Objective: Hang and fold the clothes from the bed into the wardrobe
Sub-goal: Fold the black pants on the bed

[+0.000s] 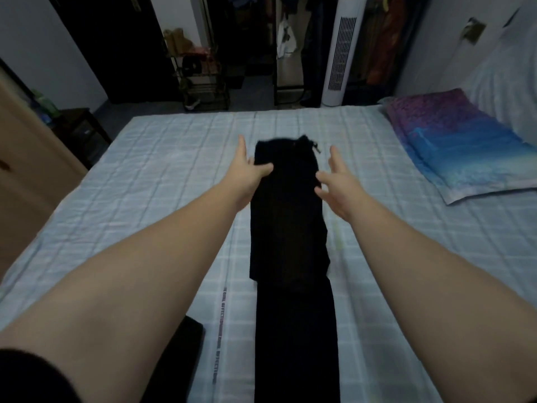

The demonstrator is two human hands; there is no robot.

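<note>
We find black trousers point(289, 228) laid lengthwise down the middle of the bed point(162, 175), one end doubled over onto the rest so that the upper layer ends partway along, and a drawstring showing at the far edge. The left hand point(251, 167) rests on the left edge of the folded part, fingers spread and flat, gripping nothing; the right hand point(334, 181) is open with fingers splayed beside the right edge, and we cannot tell whether it touches the cloth. A pillow point(453, 144) lies well to the right, and a white tower fan point(340, 50) stands beyond the bed beside hanging clothes point(383, 39).
</note>
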